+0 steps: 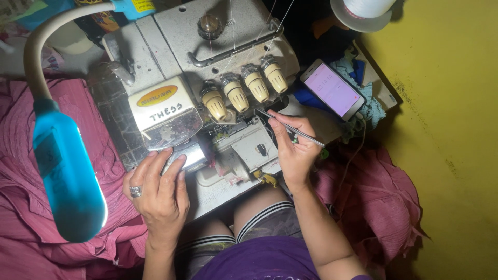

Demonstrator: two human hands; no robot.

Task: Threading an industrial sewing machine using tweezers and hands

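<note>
Right hand (294, 150) pinched thin tweezers (288, 127) just right of the overlock machine (207, 98); left hand (158, 189) lay flat, fingers spread, on its front cover (189, 155). Tips could probably slip and snag those threads (270, 41) above the machine.

Tweezers (290, 128): thin, silver metal, pinched in right hand (294, 150) between thumb and fingers, lying slanted, tips up-left beside the tension knobs, back end poking out right past the hand. Overlock machine (207, 78): grey-white, worn, four cream knobs in a row, front cover swung open. Left hand (158, 189) rests flat on its shiny metal cover.
</note>
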